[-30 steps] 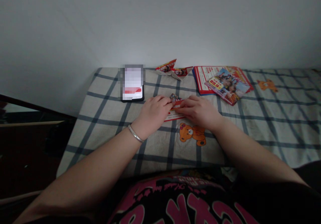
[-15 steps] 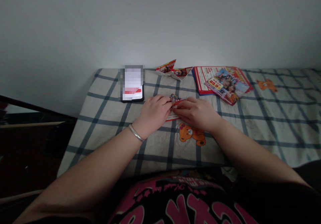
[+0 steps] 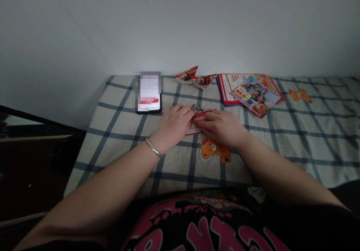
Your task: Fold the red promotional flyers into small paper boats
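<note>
A small folded paper leaflet point(image 3: 200, 118), red with white print, lies on the checked cloth between my hands. My left hand point(image 3: 176, 123) holds its left side, fingers bent and pressed together on the paper. From the right, my right hand point(image 3: 222, 125) grips the other side with its fingers closed over the fold. Both hands cover much of the leaflet, so its full shape is hidden. Behind it, a folded paper shape point(image 3: 195, 79) with raised red points stands near the wall.
A phone point(image 3: 149, 93) with a lit, blurred screen lies left of my hands. At the back right is a stack of red and blue leaflets point(image 3: 229, 88), topped by a tilted picture leaflet point(image 3: 254, 95). The checked cloth point(image 3: 118, 131) carries printed bears; a wall point(image 3: 180, 26) rises behind.
The fingers of my right hand have shifted slightly right and down along the leaflet, baring more of its red strip. Both hands stay on the paper.
</note>
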{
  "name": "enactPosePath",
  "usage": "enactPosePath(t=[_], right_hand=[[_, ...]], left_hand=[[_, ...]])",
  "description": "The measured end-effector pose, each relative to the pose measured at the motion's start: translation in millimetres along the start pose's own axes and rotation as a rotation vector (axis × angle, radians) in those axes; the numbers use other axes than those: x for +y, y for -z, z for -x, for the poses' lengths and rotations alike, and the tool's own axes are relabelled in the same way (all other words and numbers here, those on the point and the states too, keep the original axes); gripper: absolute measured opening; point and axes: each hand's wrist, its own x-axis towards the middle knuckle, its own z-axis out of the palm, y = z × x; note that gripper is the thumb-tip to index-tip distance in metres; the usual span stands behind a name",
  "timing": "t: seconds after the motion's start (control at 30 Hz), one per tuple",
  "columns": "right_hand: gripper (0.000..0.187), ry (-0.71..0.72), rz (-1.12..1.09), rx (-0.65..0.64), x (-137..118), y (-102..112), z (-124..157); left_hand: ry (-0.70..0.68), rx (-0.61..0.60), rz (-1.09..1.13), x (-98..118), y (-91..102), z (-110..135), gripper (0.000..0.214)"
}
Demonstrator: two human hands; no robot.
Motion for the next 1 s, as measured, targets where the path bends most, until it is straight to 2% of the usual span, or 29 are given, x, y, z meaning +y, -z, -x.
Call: enactPosePath(t=[0.2,0.53,0.6,0.7,0.8,1.0], right_hand=[[0.029,-0.15,-0.02,-0.075,1.7,2.7,-0.1],[0.032,-0.113,0.024,-0.07,4.7,0.6,2.4],[0.031,-0.12,0.014,-0.062,4.4,1.6,2.7],[0.032,-0.152,-0.022,-0.057,3.7,4.5,2.3],[0.031,-0.179,-0.05,-0.074,3.6,6.3,1.5],[0.031,-0.184,-0.057,-0.06,5.1,4.0,1.5]], left_hand=[[0.017,-0.007,0.007,0.1,0.3,-3.2,0.017],[0.007,-0.023,0.001,1.2,0.4,-0.6,0.017],[-0.023,0.009,0.021,0.0,-0.5,0.7,0.017],[-0.152,0.062,0.052,-3.0,-1.5,2.0,0.016],[-0.249,0.043,0.06,-5.5,-1.2,2.4,0.015],[-0.226,-0.005,0.021,-6.9,-1.0,4.8,0.016]])
